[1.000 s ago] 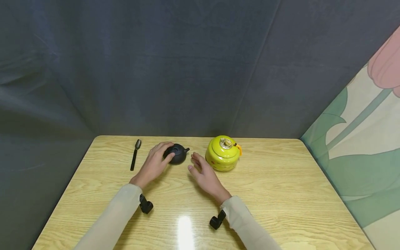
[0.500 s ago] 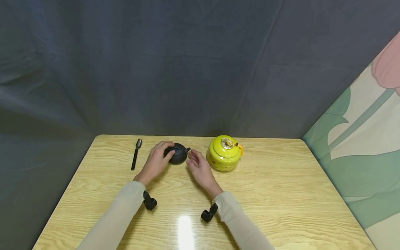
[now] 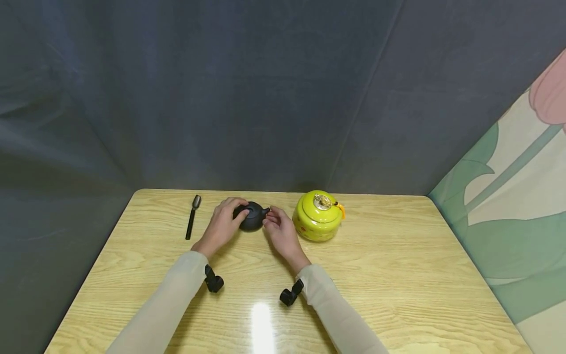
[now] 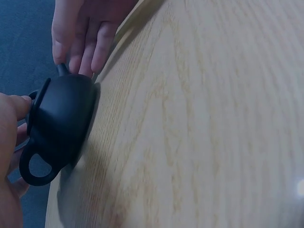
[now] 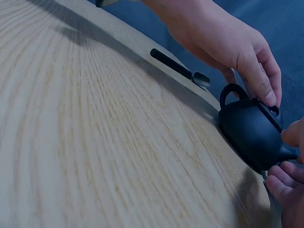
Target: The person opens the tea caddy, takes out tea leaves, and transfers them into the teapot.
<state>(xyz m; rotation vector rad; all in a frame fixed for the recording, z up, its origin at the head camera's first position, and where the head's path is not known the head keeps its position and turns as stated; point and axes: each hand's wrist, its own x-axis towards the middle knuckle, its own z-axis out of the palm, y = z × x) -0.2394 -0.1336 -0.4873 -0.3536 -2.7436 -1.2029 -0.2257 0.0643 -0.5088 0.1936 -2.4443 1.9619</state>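
A small dark teapot (image 3: 252,221) sits upright on the wooden table near its back edge, spout to the right. My left hand (image 3: 220,227) grips it from the handle side; in the right wrist view the left thumb (image 5: 260,83) lies by the lid knob. Its other fingers reach behind the pot and are partly hidden. At the opposite end, my right hand (image 3: 284,236) pinches the spout (image 4: 62,70), thumb on one side and fingers under it. The loop handle (image 4: 39,168) of the teapot is free of both hands.
Just right of my right hand stands a glossy yellow lidded jar (image 3: 317,219) with a gold knob and orange tassel. Left of the teapot lies a small scoop (image 3: 192,217) with a black handle. A dark curtain (image 3: 274,98) hangs behind the table (image 3: 398,275).
My right hand has moved left and slightly up to the spout, and its fingers have closed on it. The left hand has stayed at the teapot, which remains in place.
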